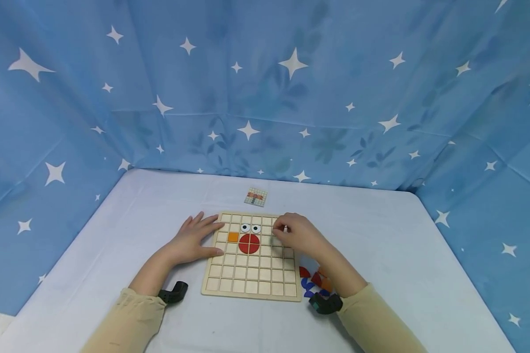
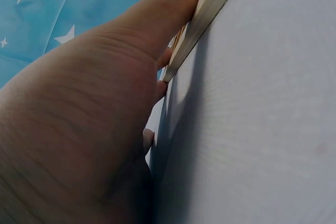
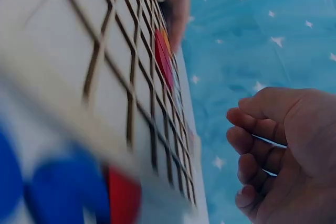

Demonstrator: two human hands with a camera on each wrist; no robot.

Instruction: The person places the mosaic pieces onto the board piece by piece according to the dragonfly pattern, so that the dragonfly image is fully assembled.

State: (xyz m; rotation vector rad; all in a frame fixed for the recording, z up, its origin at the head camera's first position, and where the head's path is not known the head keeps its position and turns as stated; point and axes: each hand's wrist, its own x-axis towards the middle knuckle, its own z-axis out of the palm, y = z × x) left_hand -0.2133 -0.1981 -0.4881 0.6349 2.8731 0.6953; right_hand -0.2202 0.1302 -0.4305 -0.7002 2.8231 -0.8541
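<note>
A wooden grid board lies on the table. On it, red quarter-circle pieces form a disc below two round eye pieces, with an orange square to their left. My left hand rests along the board's left edge, fingers spread; its thumb touches the rim in the left wrist view. Over the board's upper right hovers my right hand. In the right wrist view its fingers are loosely curled, and no piece shows between them.
Loose red, blue and orange pieces lie right of the board, beneath the right forearm. Behind the board is a small pattern card. A blue star-print curtain borders the white table.
</note>
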